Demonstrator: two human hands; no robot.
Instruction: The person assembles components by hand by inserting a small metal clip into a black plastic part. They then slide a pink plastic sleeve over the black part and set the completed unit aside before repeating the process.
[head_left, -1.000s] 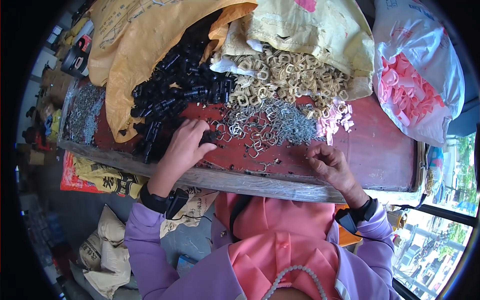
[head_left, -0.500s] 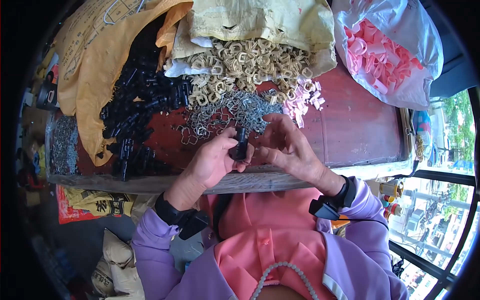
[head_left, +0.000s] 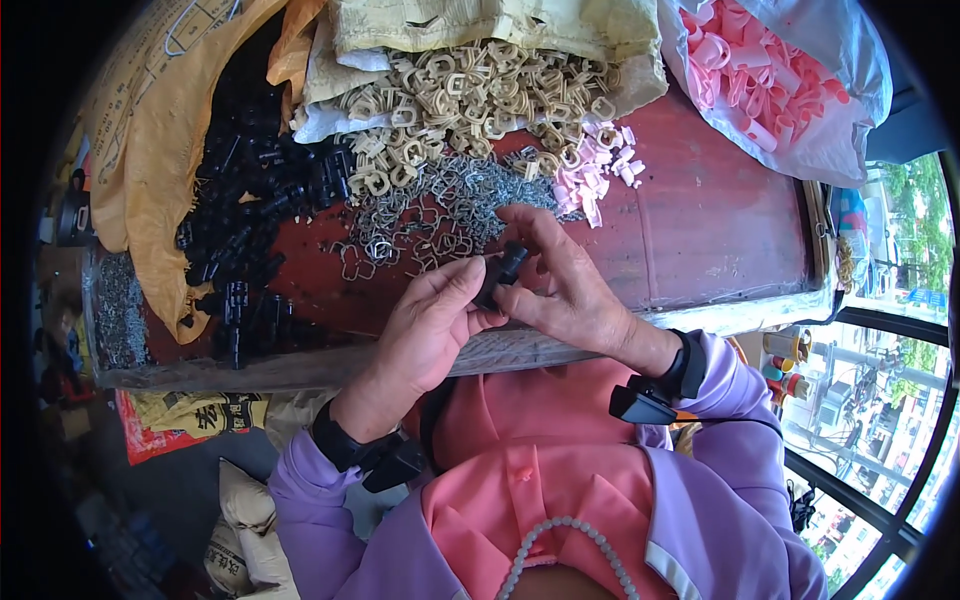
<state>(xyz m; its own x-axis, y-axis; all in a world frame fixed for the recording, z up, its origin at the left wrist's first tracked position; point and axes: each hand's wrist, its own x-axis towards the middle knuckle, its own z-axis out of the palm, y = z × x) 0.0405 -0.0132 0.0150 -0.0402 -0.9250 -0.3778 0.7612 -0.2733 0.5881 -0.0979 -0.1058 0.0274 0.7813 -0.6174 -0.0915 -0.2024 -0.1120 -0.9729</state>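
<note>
Over the near part of the red table, a small black plastic part [head_left: 502, 272], roughly tube-shaped with a narrower end, is held tilted between my two hands. My left hand [head_left: 428, 315] grips its lower left side between thumb and fingers. The thumb of my right hand [head_left: 580, 295] presses on the near side of the part, while its index finger stretches out beyond it. Some right fingertips are hidden behind the part. Just beyond my hands lies a heap of thin bent metal clips [head_left: 440, 212].
Black plastic parts [head_left: 235, 250] spill from an orange sack [head_left: 140, 170] at left. Beige plastic buckles [head_left: 480, 90] spread from a pale sack [head_left: 500, 20]. Small pink pieces [head_left: 590, 175] lie beside them. Larger pink pieces [head_left: 755, 70] fill a white bag [head_left: 840, 120]. Metal bits [head_left: 120, 310] sit far left.
My right hand has closed in from the right, and its thumb now touches the black plastic part. The part has tilted from nearly upright to leaning right. The view has shifted slightly.
</note>
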